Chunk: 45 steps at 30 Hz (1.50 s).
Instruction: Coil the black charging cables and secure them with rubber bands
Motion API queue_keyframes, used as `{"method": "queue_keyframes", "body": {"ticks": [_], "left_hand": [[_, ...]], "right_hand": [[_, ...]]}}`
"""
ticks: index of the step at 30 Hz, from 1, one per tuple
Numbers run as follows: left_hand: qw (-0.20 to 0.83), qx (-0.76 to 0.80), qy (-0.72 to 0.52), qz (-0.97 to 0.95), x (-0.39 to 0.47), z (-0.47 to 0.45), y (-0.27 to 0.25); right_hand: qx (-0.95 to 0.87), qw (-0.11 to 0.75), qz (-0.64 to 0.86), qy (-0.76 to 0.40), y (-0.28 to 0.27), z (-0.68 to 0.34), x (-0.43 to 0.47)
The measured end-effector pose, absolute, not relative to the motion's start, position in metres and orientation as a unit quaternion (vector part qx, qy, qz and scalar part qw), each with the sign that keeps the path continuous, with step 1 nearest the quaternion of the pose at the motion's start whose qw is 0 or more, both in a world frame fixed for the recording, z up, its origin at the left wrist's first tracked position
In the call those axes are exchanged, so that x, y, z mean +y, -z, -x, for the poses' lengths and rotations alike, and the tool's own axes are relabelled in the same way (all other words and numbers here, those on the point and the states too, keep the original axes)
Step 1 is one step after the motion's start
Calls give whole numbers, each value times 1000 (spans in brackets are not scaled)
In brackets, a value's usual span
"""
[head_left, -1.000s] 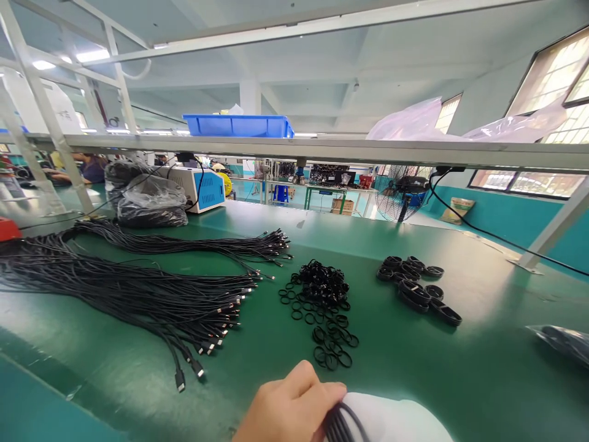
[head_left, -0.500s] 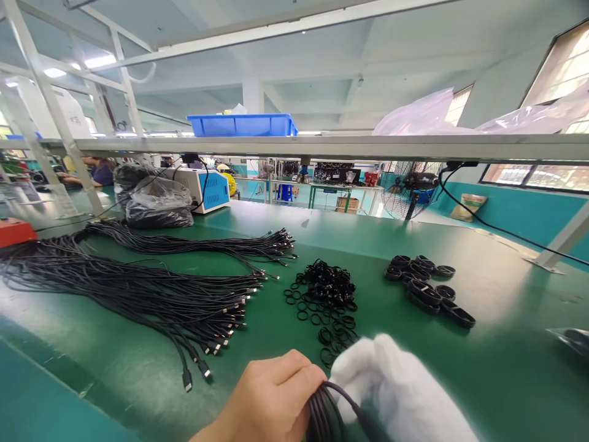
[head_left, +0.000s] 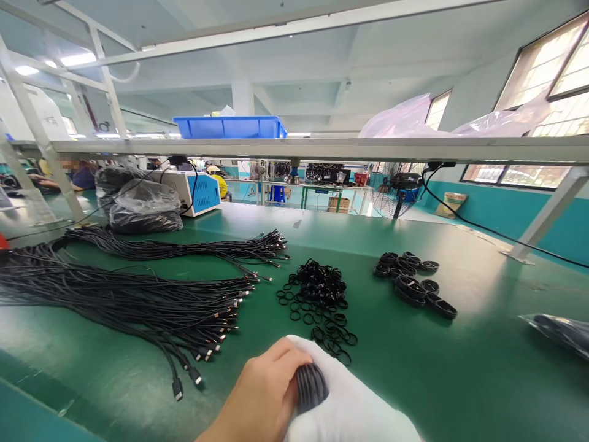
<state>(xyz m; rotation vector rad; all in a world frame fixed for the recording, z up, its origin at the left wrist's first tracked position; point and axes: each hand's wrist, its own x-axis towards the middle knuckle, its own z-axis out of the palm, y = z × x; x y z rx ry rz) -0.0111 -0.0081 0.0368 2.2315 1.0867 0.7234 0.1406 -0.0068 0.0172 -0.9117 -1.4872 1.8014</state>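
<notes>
A black cable (head_left: 311, 387), wound into a tight coil, is held between my two hands near the front of the bench. My bare left hand (head_left: 262, 390) is closed on the coil's left side. Wrapped round its right side is my right hand (head_left: 347, 399), in a white glove, with the fingertips partly hidden. Just beyond them lies a heap of small black rings (head_left: 319, 282), with loose ones scattered toward my hands. To the left stretches a large bundle of black USB cables (head_left: 138, 301), their plugs pointing right. Behind it runs a smaller cable bundle (head_left: 197, 247).
Several coiled black cables (head_left: 409, 285) lie on the green bench (head_left: 460, 368) at right, near a plastic-wrapped bundle (head_left: 556, 331). A blue-and-white machine (head_left: 197, 191) and a plastic bag (head_left: 145, 205) stand back left. Overhead, a shelf (head_left: 322, 148) carries a blue tray (head_left: 230, 127).
My gloved right hand has moved left and closed round the coil. The cable's loose end, visible before at the right, is now out of sight. The view has shifted slightly right.
</notes>
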Motion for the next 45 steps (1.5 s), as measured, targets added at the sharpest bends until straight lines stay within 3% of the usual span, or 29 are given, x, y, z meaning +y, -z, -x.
{"method": "queue_keyframes", "body": {"ticks": [5,10,19,31,37,45], "left_hand": [[379,469,-280,-747,-10,7,-45],[479,501,-297,-657,-9,0,-46],[399,519,-260,-710,-8,-4,-44],[260,484,-315,-774,-9,-2,-41],[266,512,-320,-751,-7,2,-34],[290,474,-317,-769,-11,1,-30]], "right_hand": [[-501,267,365,-738,-32,-142,-13],[-474,318,331,-751,-27,-146,-13],[-474,304,348,-749,-21,-141,-13],[-493,268,382,-734,-26,-136,-14],[-497,282,423,-703,-32,-134,-15],[-499,230,418,-723,-26,-137,-11]]}}
